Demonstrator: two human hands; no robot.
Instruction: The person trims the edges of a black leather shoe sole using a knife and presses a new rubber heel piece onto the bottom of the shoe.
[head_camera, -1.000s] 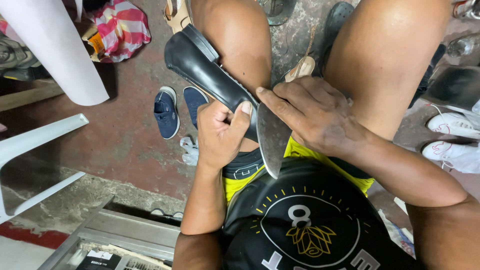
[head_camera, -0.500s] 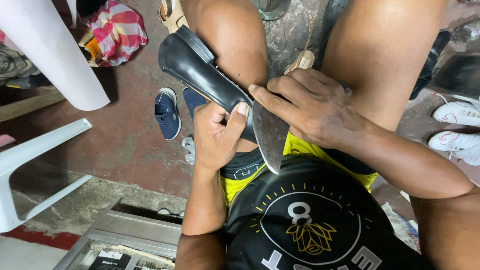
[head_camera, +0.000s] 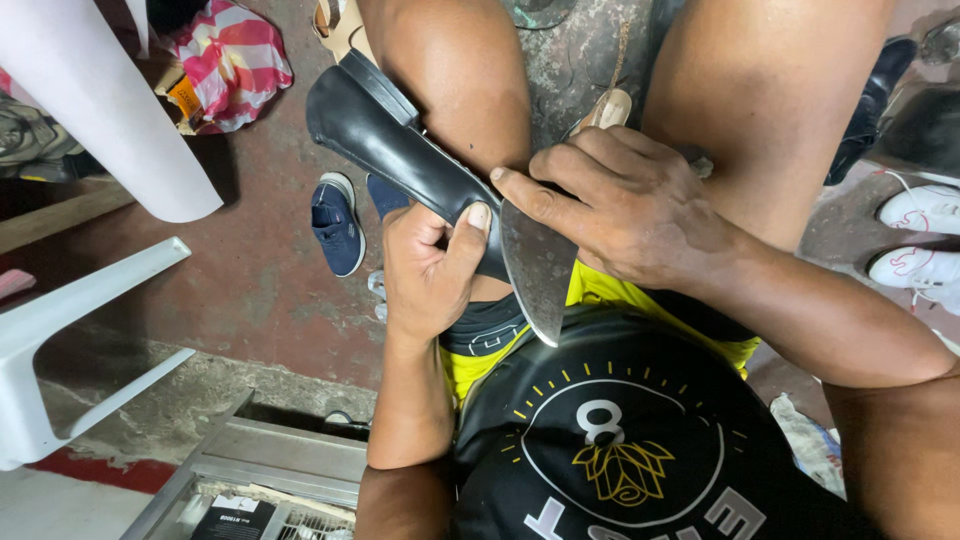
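My left hand (head_camera: 425, 275) clamps the black shoe (head_camera: 400, 150) against my knee; my right hand (head_camera: 630, 205) presses the broad blade (head_camera: 538, 270) at its heel, mid-trim; next calls for steady pressure.

Floor (head_camera: 260, 290) under me is worn concrete, reddish, with a rough grey patch near the metal frame (head_camera: 270, 460) at bottom left. White plastic chair (head_camera: 60, 340) on my left, white cylinder (head_camera: 100, 100) above it. Striped cloth bag (head_camera: 235, 60) up top. Blue shoe (head_camera: 335, 225) on the floor, white sneakers (head_camera: 920, 240) far right.
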